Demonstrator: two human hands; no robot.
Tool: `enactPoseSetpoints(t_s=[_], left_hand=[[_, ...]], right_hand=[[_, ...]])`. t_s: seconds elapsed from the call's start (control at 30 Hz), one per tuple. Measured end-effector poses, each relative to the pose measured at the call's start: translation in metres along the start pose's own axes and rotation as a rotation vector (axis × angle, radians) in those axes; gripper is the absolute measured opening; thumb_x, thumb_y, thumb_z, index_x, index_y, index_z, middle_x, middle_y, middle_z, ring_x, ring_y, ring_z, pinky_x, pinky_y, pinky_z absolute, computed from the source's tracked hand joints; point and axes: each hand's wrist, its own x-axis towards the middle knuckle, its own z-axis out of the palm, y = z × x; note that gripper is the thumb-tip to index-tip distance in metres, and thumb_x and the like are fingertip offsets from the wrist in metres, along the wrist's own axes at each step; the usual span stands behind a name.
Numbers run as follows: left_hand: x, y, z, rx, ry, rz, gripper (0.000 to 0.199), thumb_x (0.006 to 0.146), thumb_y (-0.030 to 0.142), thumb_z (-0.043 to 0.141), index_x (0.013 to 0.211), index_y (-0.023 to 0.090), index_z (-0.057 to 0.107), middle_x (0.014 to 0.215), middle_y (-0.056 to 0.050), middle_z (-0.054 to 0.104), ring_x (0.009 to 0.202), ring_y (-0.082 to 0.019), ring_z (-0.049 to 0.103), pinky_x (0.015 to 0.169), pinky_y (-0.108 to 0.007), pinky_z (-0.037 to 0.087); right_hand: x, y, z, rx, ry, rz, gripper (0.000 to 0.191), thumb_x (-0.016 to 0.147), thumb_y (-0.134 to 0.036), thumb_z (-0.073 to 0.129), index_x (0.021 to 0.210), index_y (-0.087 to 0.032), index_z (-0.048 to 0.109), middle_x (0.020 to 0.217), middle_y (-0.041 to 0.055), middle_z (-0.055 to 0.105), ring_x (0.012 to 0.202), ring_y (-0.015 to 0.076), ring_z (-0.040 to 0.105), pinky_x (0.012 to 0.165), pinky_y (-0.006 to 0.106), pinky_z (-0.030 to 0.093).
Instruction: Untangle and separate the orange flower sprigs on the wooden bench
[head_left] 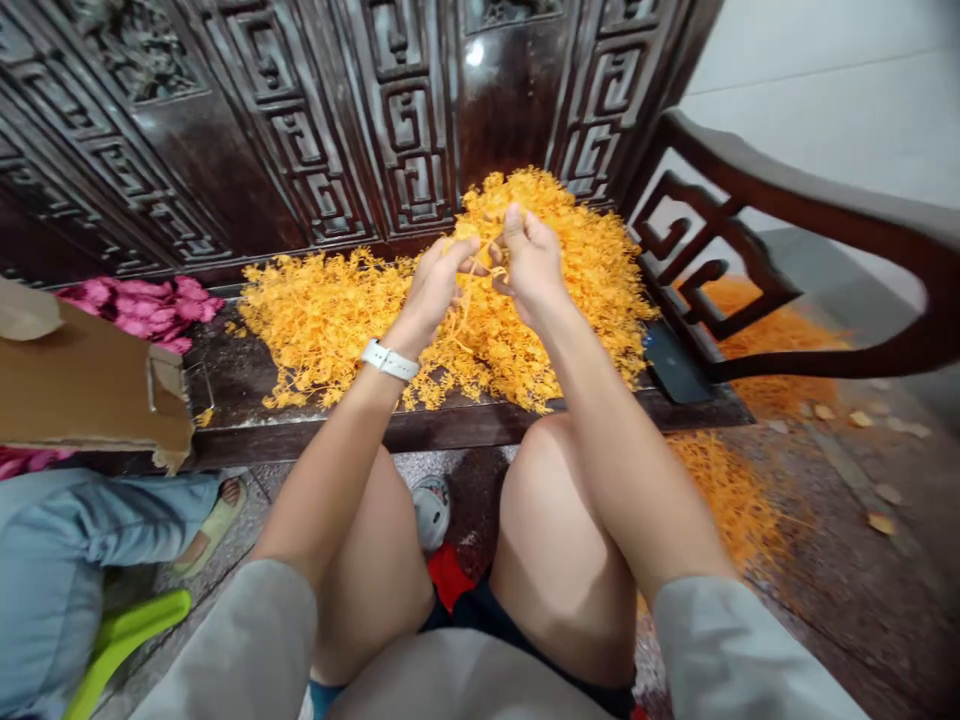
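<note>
Both hands are raised close together over a heaped pile of orange flower sprigs (585,270) on a dark wooden bench (360,430). My left hand (436,285), with a white watch band (390,360) at its wrist, pinches an orange flower sprig (466,310) whose thin stems hang below the fingers. Facing it, my right hand (534,262) has its thumb and fingers closed on the same sprig's thin strands. Exactly where the right fingertips grip is partly hidden against the matching orange pile.
A cardboard box (82,380) stands at left before pink flowers (150,305). At right are the bench's curved armrest (825,200) and a dark phone-like slab (675,362). Orange bits (720,500) litter the floor. Another person's leg (112,520) is beside a green plastic object (131,640).
</note>
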Motion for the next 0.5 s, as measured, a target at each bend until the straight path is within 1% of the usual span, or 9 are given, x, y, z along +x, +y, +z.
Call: enactPoseSetpoints(t_s=[0.07,0.1,0.17,0.23,0.27,0.33,0.37,0.43,0.5], left_hand=[[0.002,0.004,-0.001,-0.027,0.026,-0.026,0.037,0.102,0.054,0.062,0.102,0.018,0.068,0.097,-0.008,0.07,0.085,-0.018,0.067,0.063,-0.026,0.05],[0.003,0.006,-0.001,-0.02,0.026,-0.03,0.034,0.102,0.052,0.064,0.102,0.018,0.068,0.095,-0.008,0.07,0.086,-0.017,0.067,0.065,-0.026,0.049],[0.003,0.008,-0.002,0.013,0.021,-0.04,0.024,0.099,0.04,0.071,0.097,0.016,0.068,0.089,-0.006,0.068,0.086,-0.016,0.065,0.069,-0.027,0.049],[0.002,0.009,-0.002,0.061,0.025,-0.049,0.017,0.094,0.028,0.076,0.088,0.016,0.065,0.083,-0.004,0.066,0.083,-0.015,0.063,0.072,-0.028,0.05],[0.002,0.009,-0.002,0.084,0.021,-0.048,0.017,0.091,0.023,0.077,0.083,0.016,0.064,0.08,-0.003,0.065,0.08,-0.015,0.061,0.072,-0.029,0.05],[0.001,0.008,-0.001,0.109,-0.026,-0.046,0.019,0.087,0.018,0.077,0.077,0.017,0.061,0.077,-0.002,0.063,0.075,-0.013,0.059,0.071,-0.028,0.049],[0.001,0.008,0.0,0.102,-0.06,-0.054,0.019,0.086,0.016,0.077,0.077,0.017,0.06,0.076,-0.002,0.064,0.072,-0.013,0.058,0.069,-0.028,0.049],[0.002,0.008,0.002,0.051,-0.112,-0.103,0.016,0.088,0.019,0.074,0.081,0.018,0.06,0.077,-0.003,0.064,0.066,-0.012,0.056,0.063,-0.027,0.047],[0.003,0.008,0.004,-0.015,-0.121,-0.175,0.017,0.095,0.028,0.07,0.086,0.019,0.06,0.075,-0.003,0.063,0.062,-0.011,0.055,0.058,-0.026,0.045]], right_hand=[[-0.005,-0.007,0.006,0.017,-0.045,0.024,0.073,0.084,-0.096,0.044,0.098,-0.026,0.055,0.073,0.0006,0.052,0.062,0.0135,0.057,0.044,0.021,0.038],[-0.007,-0.01,0.008,0.021,-0.057,0.033,0.071,0.084,-0.095,0.045,0.096,-0.026,0.055,0.071,0.0003,0.051,0.061,0.0131,0.056,0.042,0.02,0.036],[-0.008,-0.013,0.01,0.006,-0.053,0.025,0.07,0.084,-0.094,0.047,0.095,-0.025,0.056,0.07,0.0,0.051,0.059,0.0128,0.054,0.041,0.02,0.034],[-0.004,-0.008,0.008,-0.033,-0.01,-0.016,0.07,0.085,-0.094,0.046,0.097,-0.026,0.056,0.07,0.0003,0.053,0.061,0.0134,0.057,0.043,0.021,0.038],[-0.001,-0.004,0.007,-0.058,0.022,-0.036,0.071,0.085,-0.094,0.044,0.099,-0.026,0.056,0.071,0.0005,0.054,0.062,0.0141,0.059,0.045,0.022,0.04],[0.006,0.006,0.002,-0.111,0.097,-0.068,0.072,0.085,-0.095,0.041,0.101,-0.026,0.056,0.072,0.0008,0.055,0.066,0.0159,0.061,0.049,0.025,0.045],[0.008,0.011,0.0,-0.138,0.124,-0.082,0.073,0.085,-0.095,0.04,0.1,-0.026,0.056,0.072,0.001,0.055,0.067,0.0168,0.062,0.051,0.026,0.047],[0.01,0.016,-0.001,-0.197,0.146,-0.117,0.073,0.085,-0.096,0.037,0.099,-0.026,0.056,0.074,0.0017,0.055,0.07,0.0181,0.063,0.054,0.029,0.05],[0.009,0.016,0.0,-0.253,0.123,-0.153,0.072,0.088,-0.095,0.034,0.098,-0.026,0.056,0.079,0.0027,0.057,0.075,0.0189,0.063,0.059,0.032,0.054]])
